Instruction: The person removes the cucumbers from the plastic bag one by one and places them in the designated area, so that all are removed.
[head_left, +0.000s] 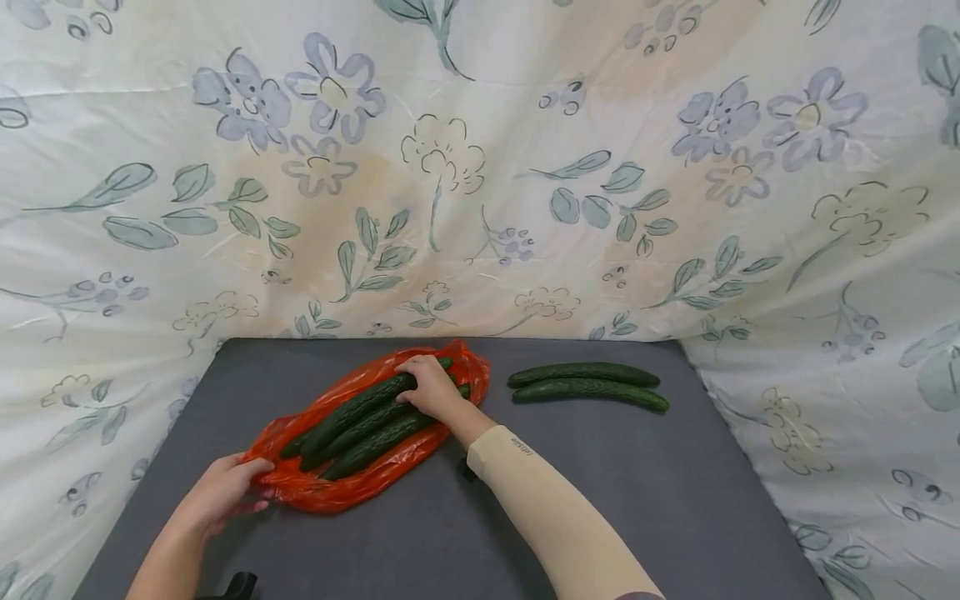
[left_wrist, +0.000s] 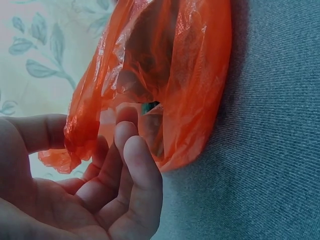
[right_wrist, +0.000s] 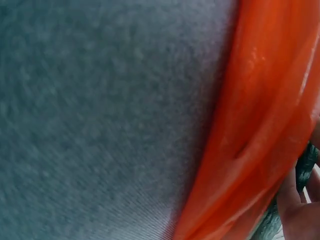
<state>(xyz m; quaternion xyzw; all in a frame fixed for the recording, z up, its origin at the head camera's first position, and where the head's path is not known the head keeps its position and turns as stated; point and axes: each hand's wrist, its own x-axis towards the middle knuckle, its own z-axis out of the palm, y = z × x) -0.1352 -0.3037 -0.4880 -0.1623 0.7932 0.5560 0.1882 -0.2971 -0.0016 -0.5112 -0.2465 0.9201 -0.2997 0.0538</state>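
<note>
If we lay a clock face over the grey counter (head_left: 637,483), with 12 at its far edge, our left hand (head_left: 225,493) sits nearest, out towards 9 o'clock. Its thumb and fingers curl about the near end of a red plastic bag (head_left: 337,499), though we cannot tell how firmly. The bag lies open at 10 o'clock, slanting away towards 12. We judge it thin, limp and very light, apt to bunch, so we would pinch it by a gathered fold of its rim.

Inside it we see at least three dark green cucumbers (head_left: 382,439), side by side on the same slant. Near 12, our right hand (head_left: 435,392) has its fingers round the farthest full-length one, the upper cucumber (head_left: 363,408), towards its far end. We expect it to be firm and fairly weighty, liable to snap if bent, its bumpy skin giving decent purchase unless damp; the middle looks the better-balanced hold.

At 2 o'clock, two loose cucumbers (head_left: 590,389) rest close together on the counter, nearly parallel. Beyond 12, we face a floral cloth (head_left: 495,200).
</note>
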